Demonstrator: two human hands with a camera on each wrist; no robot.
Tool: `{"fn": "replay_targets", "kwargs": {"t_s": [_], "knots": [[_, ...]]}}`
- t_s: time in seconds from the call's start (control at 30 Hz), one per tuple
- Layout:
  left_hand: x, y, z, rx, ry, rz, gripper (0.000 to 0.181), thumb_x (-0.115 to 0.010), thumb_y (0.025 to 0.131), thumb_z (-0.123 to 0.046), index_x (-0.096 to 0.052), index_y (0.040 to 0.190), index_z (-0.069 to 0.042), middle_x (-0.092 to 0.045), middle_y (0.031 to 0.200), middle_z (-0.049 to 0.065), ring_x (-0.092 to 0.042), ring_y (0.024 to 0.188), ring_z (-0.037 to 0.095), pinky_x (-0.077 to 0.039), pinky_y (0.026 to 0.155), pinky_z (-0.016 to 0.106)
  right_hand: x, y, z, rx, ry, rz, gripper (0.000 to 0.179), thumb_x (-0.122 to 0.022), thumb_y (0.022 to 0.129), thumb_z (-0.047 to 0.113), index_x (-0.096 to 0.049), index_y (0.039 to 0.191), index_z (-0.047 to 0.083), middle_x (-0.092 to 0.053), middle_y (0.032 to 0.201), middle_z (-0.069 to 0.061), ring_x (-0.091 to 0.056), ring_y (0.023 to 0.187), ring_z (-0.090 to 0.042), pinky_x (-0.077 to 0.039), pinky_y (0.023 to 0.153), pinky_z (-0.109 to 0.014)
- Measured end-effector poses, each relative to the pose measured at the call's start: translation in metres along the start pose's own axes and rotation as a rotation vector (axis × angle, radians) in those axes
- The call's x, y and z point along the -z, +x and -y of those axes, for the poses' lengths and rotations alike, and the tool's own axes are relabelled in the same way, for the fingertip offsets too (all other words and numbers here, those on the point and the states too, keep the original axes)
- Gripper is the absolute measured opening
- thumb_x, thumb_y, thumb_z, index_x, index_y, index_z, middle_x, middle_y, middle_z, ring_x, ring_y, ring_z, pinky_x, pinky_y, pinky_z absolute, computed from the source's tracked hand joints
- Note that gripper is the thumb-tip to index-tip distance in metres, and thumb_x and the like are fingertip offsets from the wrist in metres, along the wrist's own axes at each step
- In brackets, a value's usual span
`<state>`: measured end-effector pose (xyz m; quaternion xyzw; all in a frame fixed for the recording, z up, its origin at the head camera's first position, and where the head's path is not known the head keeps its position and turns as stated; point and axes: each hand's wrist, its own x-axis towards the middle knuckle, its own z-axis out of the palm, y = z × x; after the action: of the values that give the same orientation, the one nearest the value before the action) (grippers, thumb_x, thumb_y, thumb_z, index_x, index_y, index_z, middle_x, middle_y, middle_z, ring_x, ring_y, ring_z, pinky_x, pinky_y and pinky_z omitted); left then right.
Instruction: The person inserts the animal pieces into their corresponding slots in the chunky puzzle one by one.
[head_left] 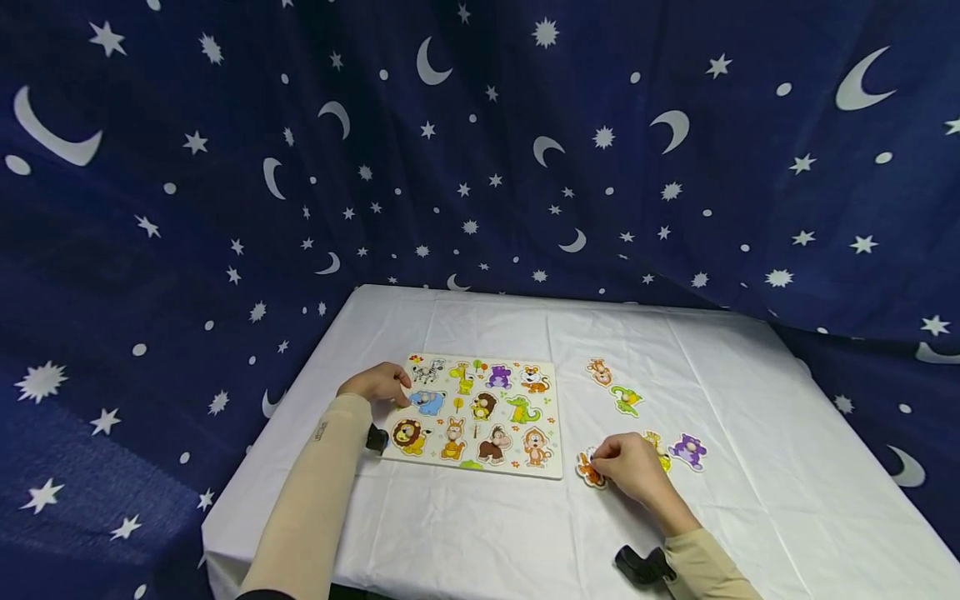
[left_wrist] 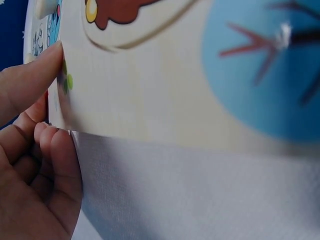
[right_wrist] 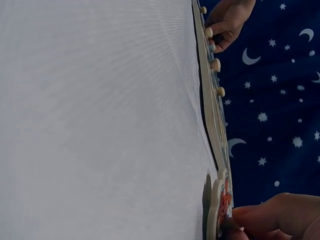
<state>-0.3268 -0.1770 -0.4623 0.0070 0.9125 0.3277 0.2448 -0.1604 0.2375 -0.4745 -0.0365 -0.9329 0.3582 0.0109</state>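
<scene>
In the head view, my left hand (head_left: 378, 383) is at the left edge of a white animal puzzle board (head_left: 517, 468). The left wrist view shows the thumb (left_wrist: 35, 75) on the board's face and the other fingers curled at its edge. My right hand (head_left: 633, 467) pinches an orange tiger puzzle piece (head_left: 589, 475) by its knob, right of the board. In the right wrist view the tiger piece (right_wrist: 216, 210) stands close over the white cloth. Several wooden knobs, including one round knob (right_wrist: 215, 65), stick up from the board.
Right of the board lie an orange-brown animal piece (head_left: 599, 372), a green crocodile piece (head_left: 625, 401) and a purple hippo piece (head_left: 688, 451). A yellow giraffe piece (head_left: 663, 458) is partly hidden behind my right hand. Dark blue star-patterned curtain (head_left: 480, 150) surrounds the white-clothed table (head_left: 465, 533).
</scene>
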Motion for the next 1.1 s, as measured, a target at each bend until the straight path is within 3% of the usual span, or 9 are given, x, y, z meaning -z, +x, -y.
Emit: {"fn": "replay_targets", "kwargs": {"t_s": [0.3, 0.8, 1.1], "knots": [[-0.001, 0.001, 0.001, -0.018, -0.002, -0.001, 0.029, -0.079, 0.082, -0.008, -0.061, 0.105, -0.006, -0.055, 0.104, 0.007, -0.048, 0.100, 0.024, -0.040, 0.088, 0.036, 0.000, 0.004, 0.001, 0.042, 0.005, -0.015, 0.010, -0.080, 0.072, 0.003, -0.073, 0.069, 0.010, -0.066, 0.065, 0.001, -0.052, 0.064, -0.011, -0.040, 0.058, -0.024], [0.000, 0.001, 0.001, -0.001, -0.017, -0.005, 0.028, -0.079, 0.082, -0.007, -0.060, 0.103, -0.008, -0.053, 0.103, 0.006, -0.047, 0.099, 0.023, -0.038, 0.087, 0.036, -0.004, 0.018, 0.007, 0.015, 0.057, -0.009, 0.009, -0.073, 0.073, -0.001, -0.075, 0.076, 0.007, -0.068, 0.069, 0.000, -0.055, 0.062, -0.009, -0.044, 0.056, -0.023], [-0.002, 0.003, 0.002, 0.000, -0.009, -0.008, 0.029, -0.080, 0.082, -0.008, -0.061, 0.104, -0.008, -0.054, 0.103, 0.006, -0.047, 0.099, 0.023, -0.039, 0.087, 0.036, -0.006, 0.020, 0.008, 0.012, 0.063, -0.021, 0.010, -0.075, 0.072, -0.001, -0.075, 0.078, 0.007, -0.070, 0.073, -0.002, -0.056, 0.068, -0.010, -0.045, 0.062, -0.025]]}}
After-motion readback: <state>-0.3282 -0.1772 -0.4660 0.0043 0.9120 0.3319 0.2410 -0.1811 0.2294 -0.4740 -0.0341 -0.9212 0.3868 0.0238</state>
